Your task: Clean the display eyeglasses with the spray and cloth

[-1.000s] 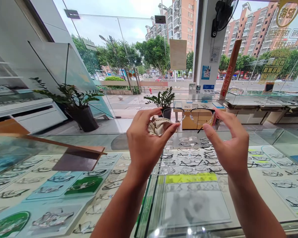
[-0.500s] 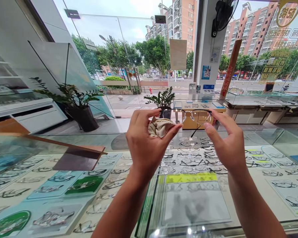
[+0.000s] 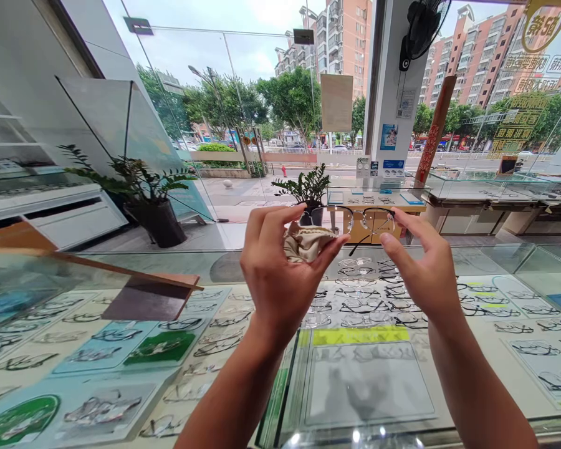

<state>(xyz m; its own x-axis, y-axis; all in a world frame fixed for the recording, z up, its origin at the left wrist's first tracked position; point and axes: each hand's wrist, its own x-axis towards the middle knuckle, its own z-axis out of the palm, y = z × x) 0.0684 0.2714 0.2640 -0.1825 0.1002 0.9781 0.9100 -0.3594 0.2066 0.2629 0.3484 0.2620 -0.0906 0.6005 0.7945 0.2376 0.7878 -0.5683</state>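
A pair of eyeglasses (image 3: 357, 212) with dark upper rims and clear lenses is held up in front of me, above the glass counter. My left hand (image 3: 280, 268) grips its left end between thumb and fingers. Bunched in that same palm is a beige cloth (image 3: 308, 242), just under the left lens. At the other end, my right hand (image 3: 423, 262) pinches the frame near the right hinge with index finger and thumb. One dark temple arm points down below the lenses.
Beneath my arms, the glass display counter (image 3: 355, 386) holds many rows of eyeglasses. A brown board (image 3: 149, 298) lies at the left. Beyond stand potted plants (image 3: 154, 212), a further display case (image 3: 369, 224) and a large window. A black fan (image 3: 421, 28) hangs on the pillar.
The eyeglasses have turned slightly, and the temple arm now angles further left. My right hand has shifted a little left; the left hand moved slightly right with the cloth.
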